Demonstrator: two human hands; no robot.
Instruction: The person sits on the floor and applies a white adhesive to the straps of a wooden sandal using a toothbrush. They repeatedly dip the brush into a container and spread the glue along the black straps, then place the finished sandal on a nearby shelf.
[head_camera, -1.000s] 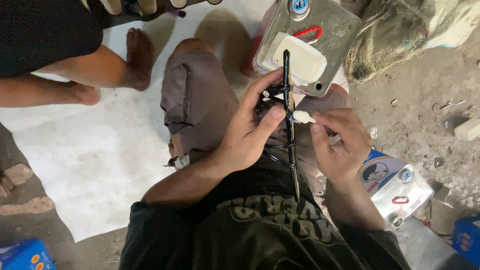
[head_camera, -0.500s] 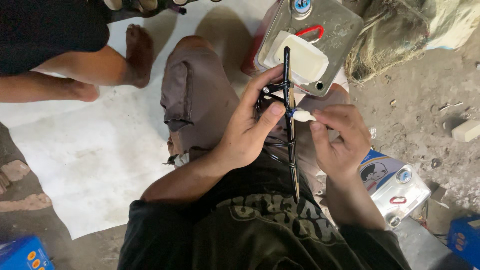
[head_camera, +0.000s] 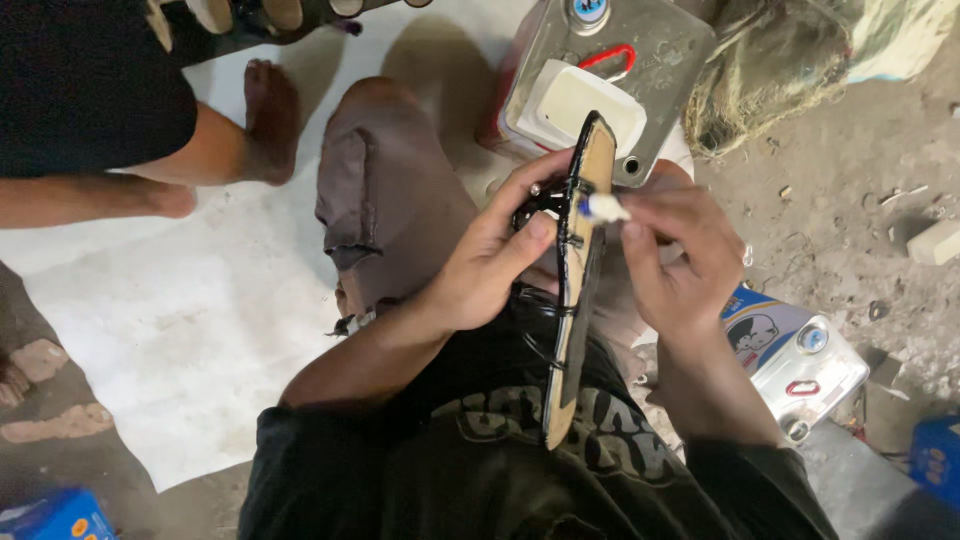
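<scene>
I sit on the ground with a long black shoe sole (head_camera: 575, 330) held upright over my lap. Its tan inner face is turned partly toward me. My left hand (head_camera: 490, 265) grips the sole near its upper end, thumb on the edge, beside some black straps. Just right of it, my right hand (head_camera: 680, 265) pinches a small white applicator (head_camera: 605, 208) with a blue tip, and that tip touches the sole's upper edge.
A dented metal can (head_camera: 650, 60) with a white tub (head_camera: 575, 105) on top stands beyond my knee. Another tin (head_camera: 800, 360) lies at my right. Another person's foot (head_camera: 268, 120) rests on a white sheet (head_camera: 180, 330). A sack (head_camera: 800, 70) sits at the far right.
The sole has turned from edge-on so its tan face shows. Both hands keep their hold in about the same place.
</scene>
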